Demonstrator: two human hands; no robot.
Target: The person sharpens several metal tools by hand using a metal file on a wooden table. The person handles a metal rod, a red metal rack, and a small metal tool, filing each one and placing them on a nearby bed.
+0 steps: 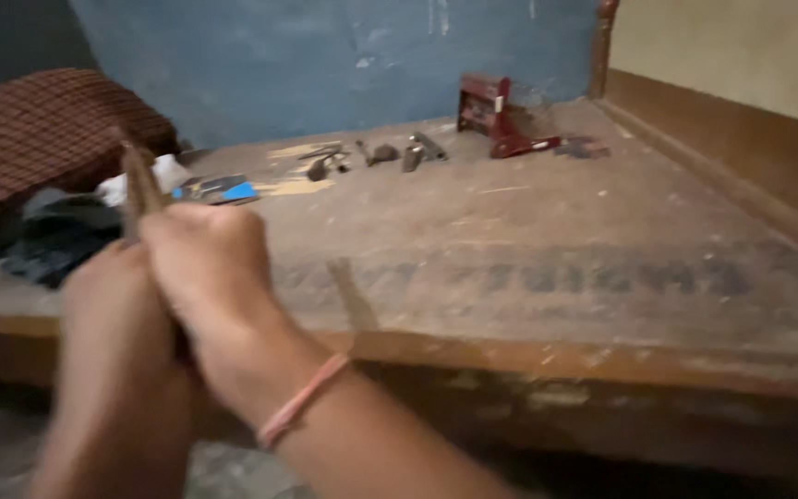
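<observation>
Gripping a thin wooden stick (pixel 140 180) with both fists together, my right hand (pixel 210 277) stacked beside my left hand (pixel 113 323), I hold it upright above the workbench (pixel 510 268) edge.

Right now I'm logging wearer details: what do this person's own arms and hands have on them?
Both forearms are bare, with no sleeves or gloves. The right hand has a thin pink band around its wrist. The left hand shows nothing worn; the picture is blurred.
</observation>
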